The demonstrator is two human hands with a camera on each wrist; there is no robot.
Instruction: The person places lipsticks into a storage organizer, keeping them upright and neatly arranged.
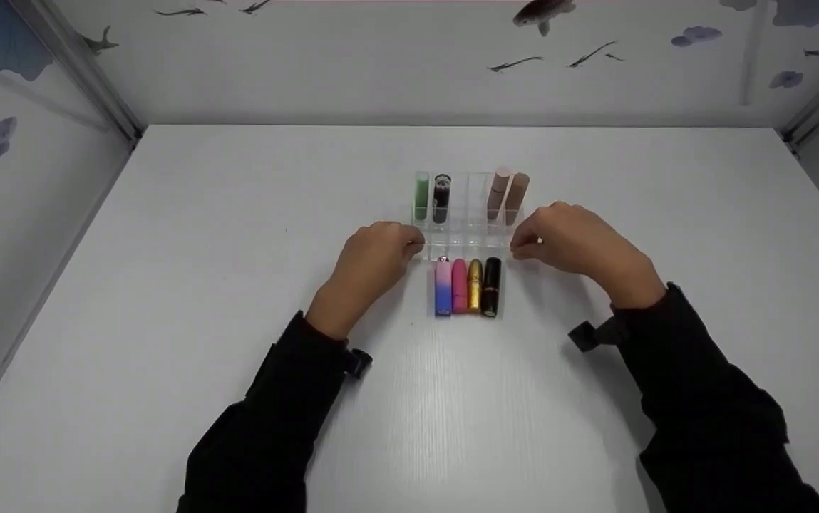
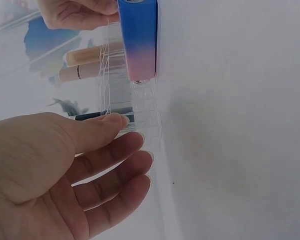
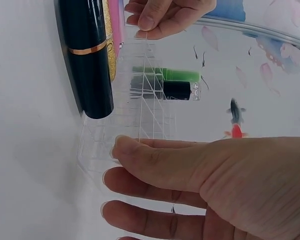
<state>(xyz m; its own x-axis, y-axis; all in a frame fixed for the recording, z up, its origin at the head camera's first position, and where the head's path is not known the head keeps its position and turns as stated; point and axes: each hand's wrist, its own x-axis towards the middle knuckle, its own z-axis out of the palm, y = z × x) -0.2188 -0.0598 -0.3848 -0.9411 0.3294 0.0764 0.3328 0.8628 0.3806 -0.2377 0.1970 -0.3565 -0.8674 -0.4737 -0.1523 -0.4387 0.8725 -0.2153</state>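
A clear plastic lipstick holder [image 1: 467, 239] stands on the table, its left side pinched by my left hand [image 1: 375, 258] and its right side by my right hand [image 1: 584, 241]. In its left back slots are a green tube [image 1: 421, 196] and a black tube with a glittery end [image 1: 441, 199]. A pale pink tube [image 1: 497, 192] and a tan tube [image 1: 517, 196] lean in the right back slots. In front of the holder lie a pink-and-blue lipstick [image 1: 443, 288], a bright pink one [image 1: 459, 285], a gold one [image 1: 475, 285] and a black one with a gold band [image 3: 87, 55], side by side.
The white table [image 1: 238, 214] extends on every side of the holder. A patterned panel [image 1: 380, 64] with painted fish rises behind it, and a similar panel stands at the left. Small dark cameras are strapped at both black sleeves [image 1: 266, 406].
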